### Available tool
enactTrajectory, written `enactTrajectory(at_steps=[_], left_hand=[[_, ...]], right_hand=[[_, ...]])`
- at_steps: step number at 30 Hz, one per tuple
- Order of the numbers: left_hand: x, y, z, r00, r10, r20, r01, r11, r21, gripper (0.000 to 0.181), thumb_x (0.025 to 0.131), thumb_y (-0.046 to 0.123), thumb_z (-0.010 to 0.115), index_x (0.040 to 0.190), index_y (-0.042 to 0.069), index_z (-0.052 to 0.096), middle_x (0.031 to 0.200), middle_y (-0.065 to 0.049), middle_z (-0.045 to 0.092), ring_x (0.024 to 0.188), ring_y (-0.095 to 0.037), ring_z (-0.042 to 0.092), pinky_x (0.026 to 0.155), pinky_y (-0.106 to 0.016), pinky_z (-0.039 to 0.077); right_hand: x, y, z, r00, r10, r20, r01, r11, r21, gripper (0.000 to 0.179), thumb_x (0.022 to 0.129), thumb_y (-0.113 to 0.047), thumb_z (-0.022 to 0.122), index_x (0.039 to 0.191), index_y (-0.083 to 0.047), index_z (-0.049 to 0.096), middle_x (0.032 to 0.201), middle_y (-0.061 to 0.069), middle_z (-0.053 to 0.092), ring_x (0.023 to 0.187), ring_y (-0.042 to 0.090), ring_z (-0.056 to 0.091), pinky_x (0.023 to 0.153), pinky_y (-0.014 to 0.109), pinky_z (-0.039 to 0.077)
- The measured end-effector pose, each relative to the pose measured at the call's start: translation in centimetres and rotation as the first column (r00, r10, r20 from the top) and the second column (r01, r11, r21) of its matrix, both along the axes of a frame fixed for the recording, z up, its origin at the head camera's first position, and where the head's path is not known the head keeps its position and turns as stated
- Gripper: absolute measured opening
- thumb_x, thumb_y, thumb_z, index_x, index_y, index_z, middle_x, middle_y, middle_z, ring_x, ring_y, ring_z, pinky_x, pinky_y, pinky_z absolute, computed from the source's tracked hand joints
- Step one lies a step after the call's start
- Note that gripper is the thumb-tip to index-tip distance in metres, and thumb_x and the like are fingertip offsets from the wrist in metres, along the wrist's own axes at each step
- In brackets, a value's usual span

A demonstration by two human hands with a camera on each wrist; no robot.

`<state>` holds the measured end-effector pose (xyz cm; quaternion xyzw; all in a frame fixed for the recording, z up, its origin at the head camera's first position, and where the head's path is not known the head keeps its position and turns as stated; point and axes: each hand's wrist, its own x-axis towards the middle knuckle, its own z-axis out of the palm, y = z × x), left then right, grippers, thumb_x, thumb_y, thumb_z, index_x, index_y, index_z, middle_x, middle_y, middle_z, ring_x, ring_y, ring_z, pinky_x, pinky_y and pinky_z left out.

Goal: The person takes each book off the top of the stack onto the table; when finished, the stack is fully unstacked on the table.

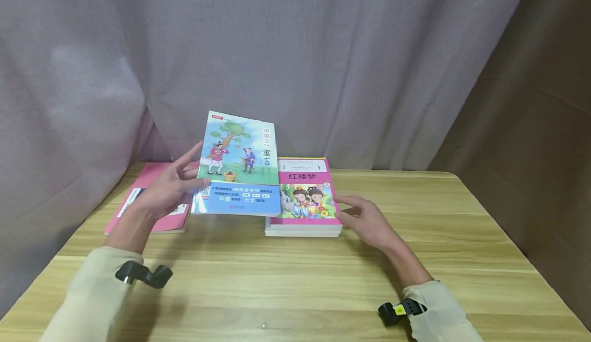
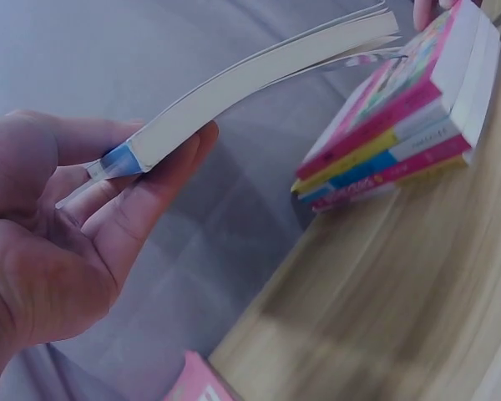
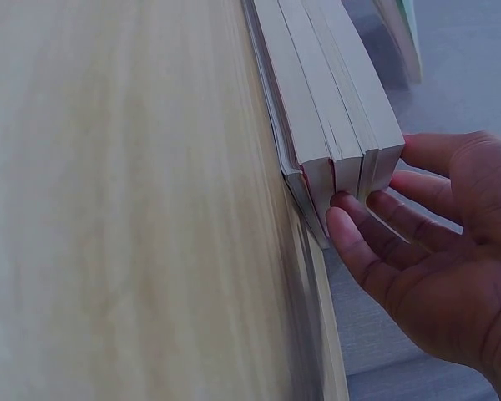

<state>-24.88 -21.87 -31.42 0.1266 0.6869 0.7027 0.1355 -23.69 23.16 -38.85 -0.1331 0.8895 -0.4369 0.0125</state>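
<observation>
My left hand (image 1: 167,190) grips a paperback book (image 1: 240,165) by its left edge, thumb on one side and fingers on the other. The book's cover shows a tree and two cartoon figures above a blue band. It is raised and tilted, overlapping the left side of a book stack (image 1: 304,232) in the head view. In the left wrist view the held book (image 2: 259,83) bends along its length. My right hand (image 1: 369,221) touches the stack's right side, its fingertips (image 3: 342,221) against the page edges. The top book (image 1: 307,206) is pink with two cartoon figures.
A pink book (image 1: 173,222) lies at the left on the wooden table (image 1: 286,285), partly behind my left hand and the held book. A grey curtain (image 1: 369,75) hangs along the table's back edge. Both sleeves carry black wrist devices.
</observation>
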Motion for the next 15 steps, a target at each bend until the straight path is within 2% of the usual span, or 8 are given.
enactTrajectory(at_steps=[3, 9, 11, 13, 15], left_hand=[[0.0, -0.8, -0.7, 1.000, 0.001, 0.029, -0.001, 1.000, -0.020, 0.097, 0.103, -0.001, 0.062, 0.171, 0.037, 0.004, 0.122, 0.003, 0.076, 0.097, -0.015, 0.077, 0.074, -0.027, 0.065], [-0.4, -2.2, -2.8, 0.996, 0.003, 0.089, 0.002, 0.998, -0.055, 0.098, 0.104, 0.000, 0.061, 0.171, 0.033, -0.004, 0.117, 0.001, 0.078, 0.086, -0.012, 0.075, 0.070, -0.025, 0.063], [-0.7, -2.5, -3.4, 0.995, -0.004, 0.095, 0.010, 0.998, -0.064, 0.098, 0.104, 0.000, 0.061, 0.171, 0.032, -0.004, 0.117, 0.001, 0.078, 0.090, -0.015, 0.078, 0.074, -0.029, 0.065], [-1.0, -2.7, -3.8, 0.994, -0.014, 0.106, 0.021, 0.998, -0.064, 0.099, 0.104, 0.001, 0.062, 0.171, 0.032, -0.004, 0.118, 0.000, 0.078, 0.098, -0.021, 0.079, 0.083, -0.037, 0.067], [-1.2, -2.9, -4.1, 0.993, -0.016, 0.116, 0.025, 0.997, -0.071, 0.099, 0.104, 0.001, 0.062, 0.171, 0.032, -0.003, 0.118, 0.001, 0.077, 0.100, -0.021, 0.079, 0.086, -0.039, 0.066]], right_hand=[[0.0, 0.1, 0.1, 1.000, 0.007, -0.001, -0.007, 1.000, -0.010, 0.048, 0.105, -0.022, 0.067, 0.150, -0.007, 0.059, 0.157, 0.025, 0.050, 0.121, 0.041, 0.069, 0.103, 0.054, 0.058], [0.0, 0.1, 0.2, 1.000, 0.018, -0.009, -0.019, 1.000, -0.025, 0.049, 0.104, -0.021, 0.068, 0.150, -0.006, 0.059, 0.156, 0.026, 0.051, 0.119, 0.039, 0.070, 0.102, 0.053, 0.059], [0.0, 0.1, 0.2, 1.000, 0.016, -0.010, -0.016, 1.000, -0.025, 0.049, 0.104, -0.021, 0.068, 0.150, -0.006, 0.059, 0.156, 0.026, 0.051, 0.120, 0.040, 0.070, 0.102, 0.054, 0.059], [0.0, 0.1, 0.2, 1.000, 0.017, -0.006, -0.017, 1.000, -0.022, 0.049, 0.104, -0.021, 0.067, 0.150, -0.006, 0.059, 0.156, 0.026, 0.050, 0.120, 0.040, 0.070, 0.102, 0.054, 0.059], [-0.1, 0.1, 0.2, 1.000, 0.016, -0.003, -0.016, 1.000, -0.022, 0.049, 0.105, -0.021, 0.067, 0.151, -0.007, 0.058, 0.157, 0.027, 0.049, 0.121, 0.041, 0.069, 0.102, 0.054, 0.059]])
